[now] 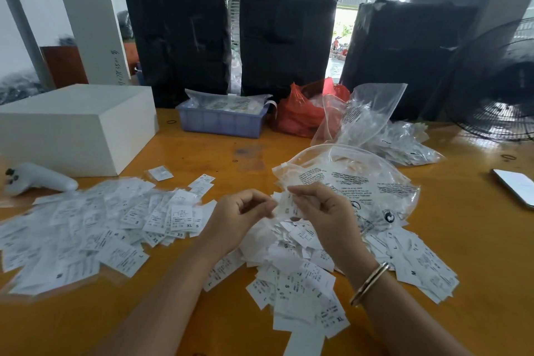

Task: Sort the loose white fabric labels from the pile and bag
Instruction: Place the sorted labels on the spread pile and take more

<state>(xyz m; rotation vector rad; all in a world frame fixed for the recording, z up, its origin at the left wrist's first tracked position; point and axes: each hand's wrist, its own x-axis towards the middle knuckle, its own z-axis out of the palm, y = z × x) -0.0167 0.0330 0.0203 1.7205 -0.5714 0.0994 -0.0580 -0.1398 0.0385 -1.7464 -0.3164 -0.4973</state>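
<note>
Orange-yellow wood forms the table (202, 153), and bare surface is seen along its middle strip, between the white box (72, 127) at the left edge and the clear bags at the right. More bare wood is seen at the near edge, left and right of the forearms, and at the far right beside a phone (514, 186). A white handheld device (37, 178) lies just in front of the box. Along the far edge stand a blue tray (221, 121), a red bag (300, 113) and three black wrapped bundles (179, 40); a black fan (500, 81) is set at the far right corner.

Loose white labels are spread in a broad sorted pile (86, 228) at the left, touching the near-left area of the table, and a second heap (303, 274) is piled under and in front of both hands. A clear printed bag (361, 182) lies just beyond the right hand, its mouth turned toward the hands, with a further filled clear bag (384, 127) behind it.

The left hand (239, 220) is held with fingers curled, thumb and fingertips closed on the edge of a small bunch of labels (286, 205). The right hand (323, 211) is likewise pinched on that same bunch from the other side, a bangle (370, 283) being worn on its wrist. The bunch is held between the two hands, raised above the heap and just in front of the bag's mouth.
</note>
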